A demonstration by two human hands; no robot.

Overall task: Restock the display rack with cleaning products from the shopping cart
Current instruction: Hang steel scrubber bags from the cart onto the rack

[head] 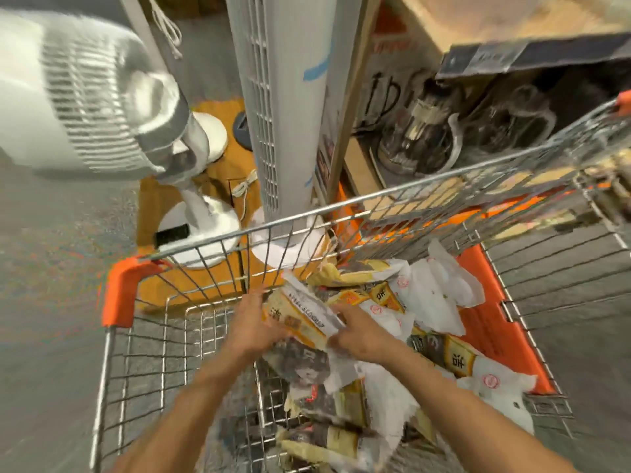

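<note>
Packets (362, 349) of cleaning product, yellow, dark and white, lie heaped in a wire cart (218, 240) with orange corners, filling the lower centre and right of the frame. Two bare hands reach into the heap from the bottom edge. The left hand (256, 327) grips the left side of one yellow packet (300, 319), which is raised at a tilt above the pile. The right hand (358, 332) rests on that packet's right end with fingers fairly straight; whether it grips cannot be told through the blur. Beyond the cart's far rim, in the upper half, stand a tower fan (283, 97) at centre, a pedestal fan (102, 97) at upper left, and glass jugs (420, 138) on a shelf at upper right. No display rack is clearly visible. The packets look thin and slippery, so the raised one could probably slide from the hands, or snag on the cart wires just beside it as it comes out.
</note>
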